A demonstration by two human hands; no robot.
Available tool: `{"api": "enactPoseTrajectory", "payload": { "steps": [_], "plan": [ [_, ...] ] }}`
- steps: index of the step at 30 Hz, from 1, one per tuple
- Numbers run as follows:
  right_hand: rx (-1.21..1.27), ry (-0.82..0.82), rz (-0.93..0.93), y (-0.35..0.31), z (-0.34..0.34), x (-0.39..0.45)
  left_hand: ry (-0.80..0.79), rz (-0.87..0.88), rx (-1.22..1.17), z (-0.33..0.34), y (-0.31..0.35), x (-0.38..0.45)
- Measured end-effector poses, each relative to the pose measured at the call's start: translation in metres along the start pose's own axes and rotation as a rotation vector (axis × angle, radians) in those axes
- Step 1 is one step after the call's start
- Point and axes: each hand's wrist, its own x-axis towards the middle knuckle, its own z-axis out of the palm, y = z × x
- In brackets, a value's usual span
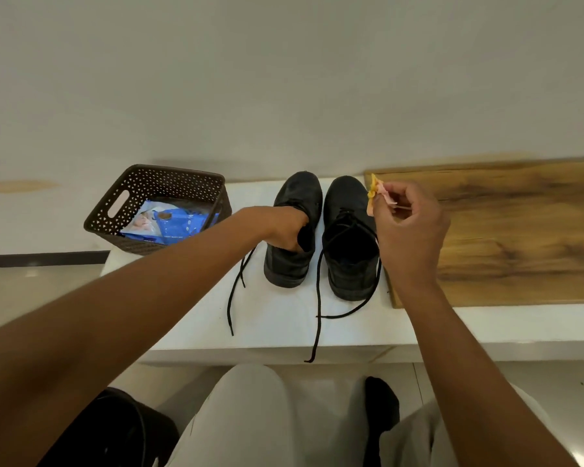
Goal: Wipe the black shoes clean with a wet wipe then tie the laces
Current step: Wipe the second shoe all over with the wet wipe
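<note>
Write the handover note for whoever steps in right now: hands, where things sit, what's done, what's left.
Left hand: reaching into the left black leather shoe, gripping its opening.
Right hand: pinching a small crumpled yellow-pink scrap above the right black leather shoe.
Both shoes stand side by side on the white bench. Blue wet-wipe pack lies in the brown perforated plastic basket.
Done: cannot tell.
Left: tying; black laces lie loose.

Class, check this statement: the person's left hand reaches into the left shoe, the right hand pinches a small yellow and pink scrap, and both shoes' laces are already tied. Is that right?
Not quite. The head view shows the laces untied, trailing loose across the white surface. The rest stands: the left hand reaches into the left shoe, and the right hand pinches a small yellow and pink scrap beside the right shoe.
</note>
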Motion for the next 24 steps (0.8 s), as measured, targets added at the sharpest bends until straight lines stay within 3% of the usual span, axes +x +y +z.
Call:
{"api": "enactPoseTrajectory", "payload": {
  "steps": [12, 21, 24],
  "plan": [
    [0.008, -0.085, 0.097, 0.005, 0.004, -0.007, 0.074, 0.039, -0.046, 0.011, 0.004, -0.007],
    [0.104, -0.188, 0.205, -0.026, -0.011, -0.035, 0.415, -0.028, -0.077, 0.010, 0.004, -0.073],
    [0.073, -0.234, 0.216, -0.035, -0.015, -0.050, 0.456, 0.000, -0.075, 0.021, 0.004, -0.098]
  ]
}}
